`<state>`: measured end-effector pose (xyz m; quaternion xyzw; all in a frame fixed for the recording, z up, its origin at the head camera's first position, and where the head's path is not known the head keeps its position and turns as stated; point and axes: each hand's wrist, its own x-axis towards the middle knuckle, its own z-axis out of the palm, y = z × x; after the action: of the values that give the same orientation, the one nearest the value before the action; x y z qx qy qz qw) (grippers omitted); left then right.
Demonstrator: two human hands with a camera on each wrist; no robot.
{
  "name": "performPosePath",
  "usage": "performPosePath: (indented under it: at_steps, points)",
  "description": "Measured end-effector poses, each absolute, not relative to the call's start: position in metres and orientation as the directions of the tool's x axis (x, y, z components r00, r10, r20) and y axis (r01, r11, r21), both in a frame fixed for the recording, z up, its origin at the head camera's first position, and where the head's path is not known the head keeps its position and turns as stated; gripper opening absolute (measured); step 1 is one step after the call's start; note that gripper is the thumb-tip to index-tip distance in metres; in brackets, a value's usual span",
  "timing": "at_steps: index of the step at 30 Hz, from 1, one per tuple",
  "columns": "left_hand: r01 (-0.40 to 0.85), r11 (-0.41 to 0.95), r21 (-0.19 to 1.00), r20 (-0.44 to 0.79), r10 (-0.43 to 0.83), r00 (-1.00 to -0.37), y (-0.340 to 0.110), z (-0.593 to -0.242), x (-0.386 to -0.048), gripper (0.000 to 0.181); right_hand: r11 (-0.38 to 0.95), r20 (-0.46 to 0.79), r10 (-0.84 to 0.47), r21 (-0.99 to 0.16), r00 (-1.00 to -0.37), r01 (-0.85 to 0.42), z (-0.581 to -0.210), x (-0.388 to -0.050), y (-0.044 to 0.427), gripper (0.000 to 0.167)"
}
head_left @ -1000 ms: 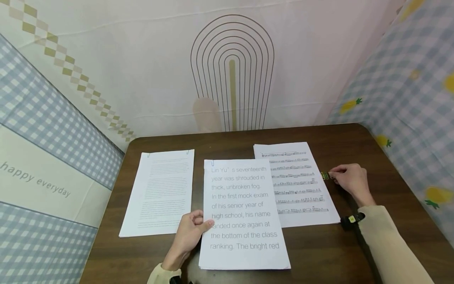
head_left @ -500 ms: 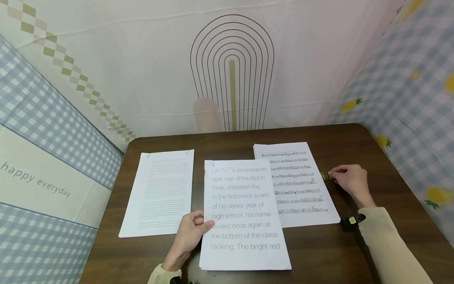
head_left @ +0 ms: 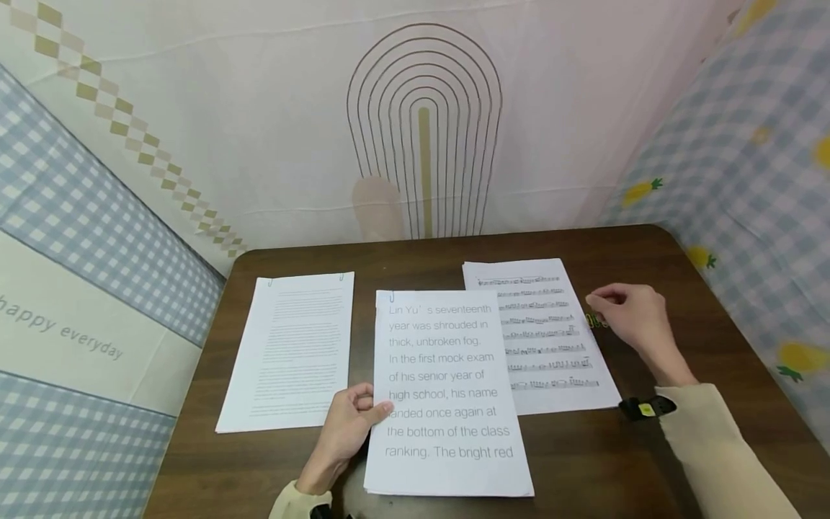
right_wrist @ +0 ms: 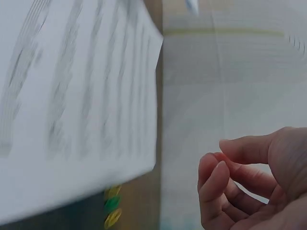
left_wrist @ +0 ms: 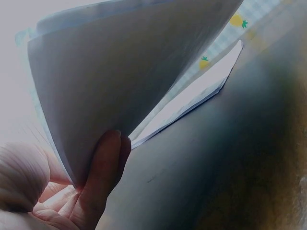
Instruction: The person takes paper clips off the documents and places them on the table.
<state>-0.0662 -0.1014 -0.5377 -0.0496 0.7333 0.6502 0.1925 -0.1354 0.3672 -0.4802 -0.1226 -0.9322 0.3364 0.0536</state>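
Observation:
My left hand [head_left: 346, 429] grips the left edge of the middle paper stack [head_left: 441, 389], thumb on top. In the left wrist view my left hand [left_wrist: 96, 177] has fingers against the raised stack's grey underside [left_wrist: 105, 86]. A paper clip [head_left: 392, 296] is on that stack's upper left edge. My right hand [head_left: 635, 321] hovers above small yellow and green clips [head_left: 596, 321] beside the sheet-music stack [head_left: 545, 339]. In the right wrist view my right hand [right_wrist: 254, 182] has thumb and fingertips brought together; whether something small is between them cannot be seen. The clips [right_wrist: 112, 203] lie apart from it.
A third text stack [head_left: 292, 353] lies at the left, with a clip at each top corner. The middle stack overlaps the sheet music's left side. A patterned cloth [head_left: 279, 144] hangs behind the brown table [head_left: 415, 270], with checked cloth at both sides.
My right hand has risen from the small clips and shifted slightly up and left. My left hand keeps its grip; the middle stack has shifted very slightly right.

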Motion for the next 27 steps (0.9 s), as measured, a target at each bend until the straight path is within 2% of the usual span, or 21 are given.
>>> performPosePath:
  at_steps: [10, 18, 27]
  points:
    - [-0.321, 0.141, 0.936, -0.345, 0.198, -0.918, -0.098, -0.536, -0.064, 0.025, 0.73, 0.101, 0.036, -0.682, -0.994, -0.043, -0.448, -0.147, 0.283, 0.02]
    - [-0.293, 0.151, 0.944, -0.322, 0.234, -0.917, -0.095, -0.536, -0.062, 0.027, 0.66, 0.14, -0.134, -0.726, -0.981, -0.193, -0.449, -0.166, 0.227, 0.023]
    - [-0.289, 0.159, 0.944, -0.322, 0.255, -0.912, -0.091, -0.537, -0.06, 0.024, 0.607, 0.126, -0.287, -0.743, -0.95, -0.282, -0.455, -0.184, 0.178, 0.035]
